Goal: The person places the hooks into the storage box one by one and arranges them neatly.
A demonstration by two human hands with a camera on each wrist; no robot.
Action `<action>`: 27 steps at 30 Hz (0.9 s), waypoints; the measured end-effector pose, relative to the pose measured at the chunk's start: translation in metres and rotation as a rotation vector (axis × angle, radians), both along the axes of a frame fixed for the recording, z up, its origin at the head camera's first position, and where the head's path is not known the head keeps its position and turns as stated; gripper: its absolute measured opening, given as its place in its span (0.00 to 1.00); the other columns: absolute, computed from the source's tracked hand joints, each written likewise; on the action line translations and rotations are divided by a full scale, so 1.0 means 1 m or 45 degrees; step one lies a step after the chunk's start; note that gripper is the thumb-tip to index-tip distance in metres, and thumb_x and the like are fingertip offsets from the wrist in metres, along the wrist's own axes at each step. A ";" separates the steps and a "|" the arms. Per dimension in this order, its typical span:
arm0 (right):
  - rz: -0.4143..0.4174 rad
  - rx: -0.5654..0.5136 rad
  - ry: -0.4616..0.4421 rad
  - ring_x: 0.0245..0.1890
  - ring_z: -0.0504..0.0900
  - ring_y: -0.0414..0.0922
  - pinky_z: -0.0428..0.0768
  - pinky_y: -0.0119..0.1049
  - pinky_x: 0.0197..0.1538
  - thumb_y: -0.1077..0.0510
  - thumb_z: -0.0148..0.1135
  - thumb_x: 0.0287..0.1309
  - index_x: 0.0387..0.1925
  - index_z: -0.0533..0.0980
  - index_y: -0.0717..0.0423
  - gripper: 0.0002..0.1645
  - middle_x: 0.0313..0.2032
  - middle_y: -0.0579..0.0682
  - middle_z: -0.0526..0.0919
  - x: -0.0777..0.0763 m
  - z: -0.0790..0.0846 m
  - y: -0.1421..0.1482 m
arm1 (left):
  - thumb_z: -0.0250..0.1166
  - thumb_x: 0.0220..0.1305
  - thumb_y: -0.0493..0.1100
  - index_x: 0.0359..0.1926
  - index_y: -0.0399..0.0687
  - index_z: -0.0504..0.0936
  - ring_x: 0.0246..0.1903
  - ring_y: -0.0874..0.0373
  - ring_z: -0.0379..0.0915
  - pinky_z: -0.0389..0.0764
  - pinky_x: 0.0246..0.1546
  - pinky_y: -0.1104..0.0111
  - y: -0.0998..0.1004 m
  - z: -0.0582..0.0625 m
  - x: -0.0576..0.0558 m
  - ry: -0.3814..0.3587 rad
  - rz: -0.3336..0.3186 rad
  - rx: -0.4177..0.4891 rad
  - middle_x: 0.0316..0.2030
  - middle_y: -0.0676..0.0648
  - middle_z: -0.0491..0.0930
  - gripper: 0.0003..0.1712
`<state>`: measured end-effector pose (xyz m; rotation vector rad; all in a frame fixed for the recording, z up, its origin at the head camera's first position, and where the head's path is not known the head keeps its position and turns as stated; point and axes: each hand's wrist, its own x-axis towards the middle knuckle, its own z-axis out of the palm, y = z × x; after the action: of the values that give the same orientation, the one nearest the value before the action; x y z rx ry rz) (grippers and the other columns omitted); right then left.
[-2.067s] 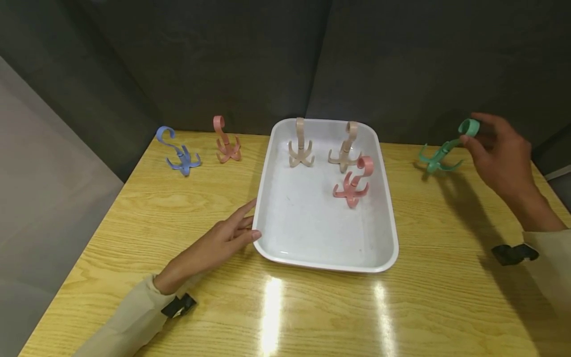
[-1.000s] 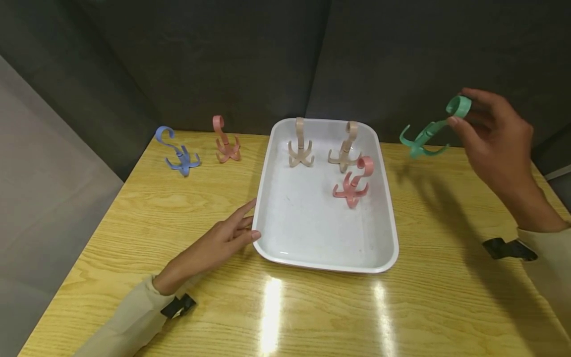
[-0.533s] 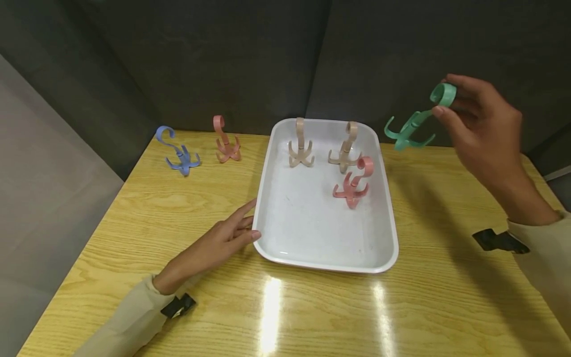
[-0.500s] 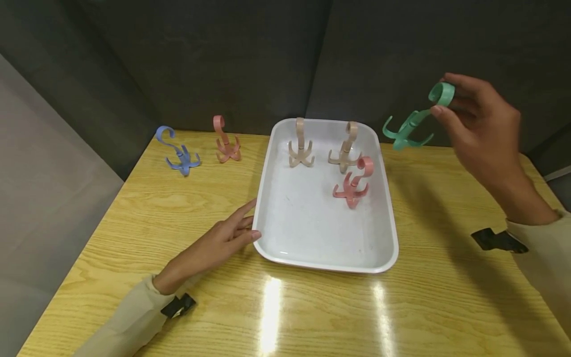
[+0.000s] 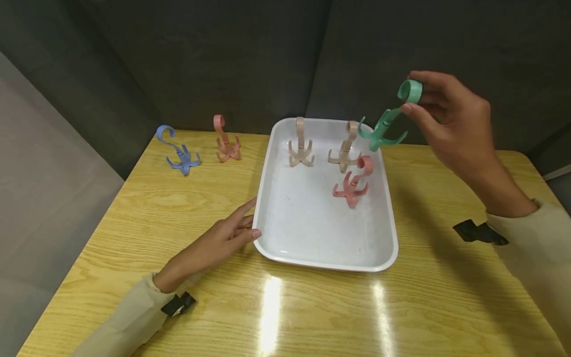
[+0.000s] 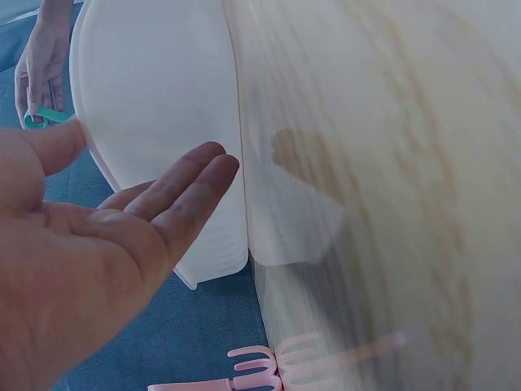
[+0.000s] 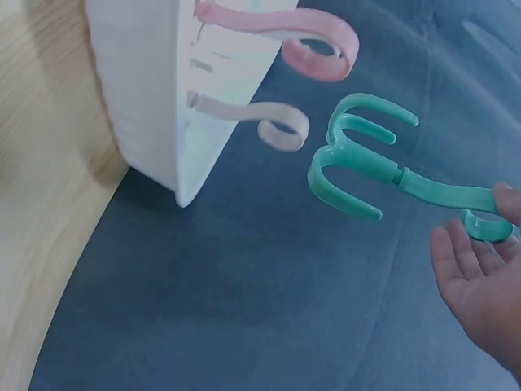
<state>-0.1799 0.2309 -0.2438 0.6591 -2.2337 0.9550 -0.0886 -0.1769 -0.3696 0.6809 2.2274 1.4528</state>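
My right hand (image 5: 459, 124) pinches a green multi-prong hanger hook (image 5: 382, 130) by its curled top, prongs pointing down and left. In the head view the hook overlaps the far right corner of a white tray (image 5: 308, 218); the right wrist view shows it in the air, apart from the tray. My left hand (image 5: 214, 245) has its fingers extended along the tray's left side, with the thumb at the rim. Inside the tray stand two beige hooks (image 5: 301, 148) at the far end and a pink hook (image 5: 352, 188) near the right wall.
Left of the tray, a blue hook (image 5: 182, 158) and another pink hook (image 5: 227, 146) stand on the wooden table (image 5: 156, 213). A dark cloth (image 5: 241, 59) hangs behind the table's far edge.
The right hand has lifted the green hook off the right part of the table and carried it left to the tray's far right corner. Left hand and tray have stayed put.
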 end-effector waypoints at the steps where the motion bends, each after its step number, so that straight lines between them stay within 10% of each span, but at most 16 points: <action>1: 0.011 0.006 -0.003 0.52 0.82 0.28 0.79 0.25 0.56 0.75 0.67 0.63 0.66 0.76 0.63 0.30 0.54 0.38 0.82 0.000 0.000 -0.003 | 0.56 0.82 0.47 0.84 0.45 0.41 0.68 0.43 0.71 0.72 0.65 0.47 0.000 0.000 0.000 -0.001 0.002 -0.002 0.74 0.33 0.63 0.44; 16: 0.116 0.056 -0.083 0.53 0.82 0.28 0.80 0.28 0.57 0.72 0.69 0.63 0.66 0.77 0.64 0.29 0.56 0.57 0.84 -0.004 0.001 -0.039 | 0.57 0.82 0.49 0.85 0.49 0.41 0.69 0.46 0.70 0.72 0.66 0.47 0.000 0.002 0.000 -0.031 0.026 -0.014 0.75 0.37 0.63 0.44; 27: 0.202 0.191 -0.252 0.52 0.87 0.55 0.81 0.35 0.57 0.68 0.72 0.63 0.64 0.77 0.63 0.28 0.56 0.58 0.84 -0.001 -0.001 -0.058 | 0.57 0.82 0.47 0.85 0.48 0.41 0.68 0.45 0.70 0.72 0.66 0.48 0.000 0.001 0.000 -0.032 0.010 0.006 0.75 0.35 0.63 0.44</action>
<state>-0.1813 0.1728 -0.2449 0.8526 -2.4757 0.9720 -0.0883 -0.1774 -0.3691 0.6526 2.2111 1.4625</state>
